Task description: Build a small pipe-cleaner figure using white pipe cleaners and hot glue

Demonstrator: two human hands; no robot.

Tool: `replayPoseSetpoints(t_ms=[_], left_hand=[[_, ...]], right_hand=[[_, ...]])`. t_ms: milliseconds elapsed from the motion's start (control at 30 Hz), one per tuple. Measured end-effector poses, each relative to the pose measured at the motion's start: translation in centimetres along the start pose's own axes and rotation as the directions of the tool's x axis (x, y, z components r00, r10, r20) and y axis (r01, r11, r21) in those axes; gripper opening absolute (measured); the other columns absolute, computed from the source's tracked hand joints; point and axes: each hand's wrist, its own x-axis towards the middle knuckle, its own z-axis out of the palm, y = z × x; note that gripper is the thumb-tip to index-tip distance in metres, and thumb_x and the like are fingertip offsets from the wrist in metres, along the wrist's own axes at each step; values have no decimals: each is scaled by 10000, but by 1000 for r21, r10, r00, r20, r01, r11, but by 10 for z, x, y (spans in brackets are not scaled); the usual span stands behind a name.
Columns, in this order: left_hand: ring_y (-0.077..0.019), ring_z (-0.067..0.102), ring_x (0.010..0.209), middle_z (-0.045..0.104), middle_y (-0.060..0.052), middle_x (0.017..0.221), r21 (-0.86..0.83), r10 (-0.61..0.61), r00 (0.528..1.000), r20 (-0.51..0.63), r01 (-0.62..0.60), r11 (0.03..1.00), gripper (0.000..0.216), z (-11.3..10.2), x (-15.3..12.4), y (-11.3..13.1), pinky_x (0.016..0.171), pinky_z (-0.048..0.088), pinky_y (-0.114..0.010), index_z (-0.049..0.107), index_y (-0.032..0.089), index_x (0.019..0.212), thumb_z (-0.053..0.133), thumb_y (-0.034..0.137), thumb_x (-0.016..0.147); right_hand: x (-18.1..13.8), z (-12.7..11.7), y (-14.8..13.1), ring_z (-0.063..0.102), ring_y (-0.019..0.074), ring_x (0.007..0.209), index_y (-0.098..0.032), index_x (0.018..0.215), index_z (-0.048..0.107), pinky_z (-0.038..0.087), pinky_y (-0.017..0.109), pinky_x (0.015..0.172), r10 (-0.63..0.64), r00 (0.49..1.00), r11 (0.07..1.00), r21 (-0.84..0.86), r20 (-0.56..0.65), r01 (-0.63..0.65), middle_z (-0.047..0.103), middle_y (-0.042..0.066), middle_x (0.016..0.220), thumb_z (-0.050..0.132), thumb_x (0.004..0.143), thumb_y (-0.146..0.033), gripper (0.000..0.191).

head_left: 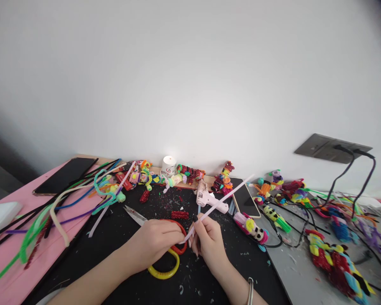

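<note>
A pale lilac pipe cleaner (pixel 227 198) is held in front of the person, above a black work surface (pixel 111 250). It slants up and away to the right. The left hand (pixel 155 243) is closed, its fingertips pinching the lower end. The right hand (pixel 209 241) grips the strip a little higher, between thumb and fingers; a bracelet (pixel 250 291) circles that wrist.

Below the left hand lie scissors (pixel 135 216), blades pointing away to the left, with red and yellow handle loops partly covered. Just beyond the hands is a short red glittery piece (pixel 179 215). Behind the upper part of the strip, a pale pink glue gun (pixel 209 200) lies on its side.

Along the back stand or lie small, colourful fuzzy figures (pixel 224 180) and a white paper cup (pixel 169 166). To the left, loose pipe cleaners (pixel 30 237) spread over a pink surface (pixel 6 288), near a dark phone (pixel 65 176). To the right, more figures lie on a grey surface (pixel 292 271), below a wall socket (pixel 324 148) with two plugged-in cords.
</note>
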Motion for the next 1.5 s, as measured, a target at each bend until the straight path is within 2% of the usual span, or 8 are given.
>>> replayPoseSetpoints(t_ms=[200,500,1000,1167,1233,1333,1400,1500], left_hand=[[-129,551,644,616,-14,724,64,2,995,104,-9,998,309,-1,1,4,594,398,-226,580,174,777,331,149,958],[-139,629,754,684,-36,857,77,-80,995,-54,84,993,167,-1,0,3,694,470,-228,612,187,905,460,251,932],[-128,539,607,612,-12,676,149,50,998,46,-56,987,330,-1,2,5,578,401,-239,570,166,717,349,171,961],[-129,599,717,663,-21,785,-43,-99,994,-52,96,994,232,0,1,2,666,449,-229,615,171,827,416,185,944],[-130,622,765,683,-22,848,-209,-276,956,-99,251,945,141,0,2,1,704,473,-227,636,181,883,498,192,907],[-127,628,675,691,-19,831,-470,-560,827,-57,473,746,102,2,4,1,634,496,-230,651,176,905,592,213,830],[-123,622,608,686,-13,774,-632,-646,763,23,512,582,129,4,5,1,592,501,-236,642,161,905,607,238,807],[-121,606,561,651,5,656,-763,-670,736,97,487,424,156,7,6,0,560,492,-235,620,144,853,583,294,824]], right_hand=[[-1,2,-2,339,36,266,-198,574,409,177,157,292,-12,1000,995,-98,18,14,457,-58,381,485,863,-533,449],[0,2,-2,394,43,284,-185,627,453,221,161,289,-19,999,999,-33,-49,17,488,-53,448,515,839,-588,460],[-1,5,2,336,46,290,-202,605,419,192,174,305,16,999,996,-93,44,-12,449,-64,414,480,857,-576,456],[-1,2,-1,353,50,331,-190,622,446,230,179,338,-25,999,997,-69,-31,23,466,-56,447,497,858,-567,448],[0,0,-3,372,55,342,-182,641,470,243,184,350,-53,996,998,-47,-70,50,487,-49,468,519,856,-550,429],[2,-1,-5,357,60,338,-174,663,508,238,191,353,-80,993,997,-22,-90,78,465,-57,447,518,865,-535,415],[3,0,-5,345,64,339,-170,682,531,241,195,353,-87,993,996,-31,-86,84,445,-62,440,509,877,-521,402],[3,0,-2,371,67,372,-169,698,553,274,197,361,-112,993,992,-67,-48,108,476,-45,513,525,881,-479,361]])
